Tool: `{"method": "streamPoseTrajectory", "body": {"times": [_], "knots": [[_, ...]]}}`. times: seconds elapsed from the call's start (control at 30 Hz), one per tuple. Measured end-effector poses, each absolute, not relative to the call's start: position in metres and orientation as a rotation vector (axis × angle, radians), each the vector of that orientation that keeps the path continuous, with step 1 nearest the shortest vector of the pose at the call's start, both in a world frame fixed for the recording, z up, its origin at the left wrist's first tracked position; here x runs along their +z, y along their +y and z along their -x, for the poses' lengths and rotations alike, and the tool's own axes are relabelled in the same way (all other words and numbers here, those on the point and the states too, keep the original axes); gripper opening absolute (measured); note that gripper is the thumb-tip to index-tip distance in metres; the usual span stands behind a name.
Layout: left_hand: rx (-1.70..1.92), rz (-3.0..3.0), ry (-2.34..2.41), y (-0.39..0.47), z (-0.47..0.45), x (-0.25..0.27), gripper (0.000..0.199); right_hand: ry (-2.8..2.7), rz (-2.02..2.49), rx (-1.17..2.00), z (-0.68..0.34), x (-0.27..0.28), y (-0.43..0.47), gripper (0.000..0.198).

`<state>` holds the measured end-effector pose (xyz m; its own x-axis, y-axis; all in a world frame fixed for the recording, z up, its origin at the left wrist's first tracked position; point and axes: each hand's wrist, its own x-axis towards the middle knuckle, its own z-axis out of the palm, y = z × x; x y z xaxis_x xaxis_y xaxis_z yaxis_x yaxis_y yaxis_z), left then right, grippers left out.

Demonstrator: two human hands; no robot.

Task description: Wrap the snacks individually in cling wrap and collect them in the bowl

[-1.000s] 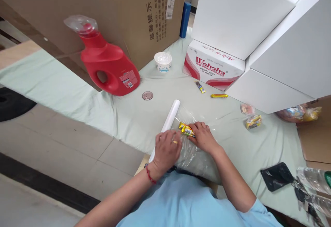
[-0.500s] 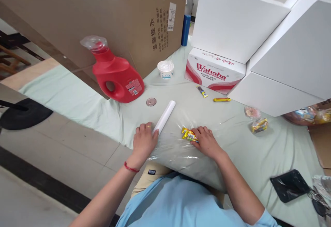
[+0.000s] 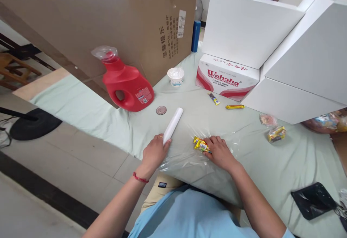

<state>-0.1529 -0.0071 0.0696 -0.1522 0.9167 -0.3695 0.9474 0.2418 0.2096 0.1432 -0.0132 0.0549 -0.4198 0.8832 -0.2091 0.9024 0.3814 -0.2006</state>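
Yellow snack packs (image 3: 199, 144) are lying against clear film (image 3: 181, 158) on the green cloth (image 3: 268, 169); R hand (image 3: 220, 152) is gripping their right end. L hand (image 3: 155, 152), apart from R, is holding the nr end of a white roll (image 3: 174, 122). Round disc (image 3: 161, 110) is lying nr roll's far end; paper cup (image 3: 176, 80) is standing btwn red bottle (image 3: 128, 86) & Wahaha box (image 3: 225, 82).
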Motion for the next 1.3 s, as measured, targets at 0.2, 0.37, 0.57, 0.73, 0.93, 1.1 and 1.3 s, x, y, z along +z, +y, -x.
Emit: {"method": "streamPoseTrajectory", "body": {"times": [0.2,0.37,0.57,0.73,0.93,1.1,1.3], "knots": [[-0.068,-1.716,2.155,-0.010,0.148,0.068,0.047,2.529,-1.676,-0.362,-0.141,0.061,-0.014,0.051],[-0.024,-1.747,2.156,-0.012,0.146,0.066,0.050,2.640,-1.708,-0.408,-0.150,0.060,-0.015,0.060],[-0.023,-1.745,2.134,-0.011,0.146,0.067,0.047,3.102,-1.685,-0.421,-0.179,0.055,-0.040,0.038],[-0.045,-1.760,2.124,-0.011,0.146,0.069,0.046,3.162,-1.335,-0.618,-0.197,0.072,-0.069,0.016],[-0.091,-1.823,2.137,-0.012,0.143,0.067,0.046,3.188,-1.653,-0.257,-0.166,0.107,-0.045,0.021],[-0.165,-1.930,2.143,-0.009,0.143,0.072,0.047,2.818,-1.790,-0.167,-0.099,0.082,-0.001,0.045],[-0.070,-2.019,2.146,0.000,0.134,0.074,0.058,2.571,-1.699,-0.227,-0.062,0.040,0.011,0.072]]}}
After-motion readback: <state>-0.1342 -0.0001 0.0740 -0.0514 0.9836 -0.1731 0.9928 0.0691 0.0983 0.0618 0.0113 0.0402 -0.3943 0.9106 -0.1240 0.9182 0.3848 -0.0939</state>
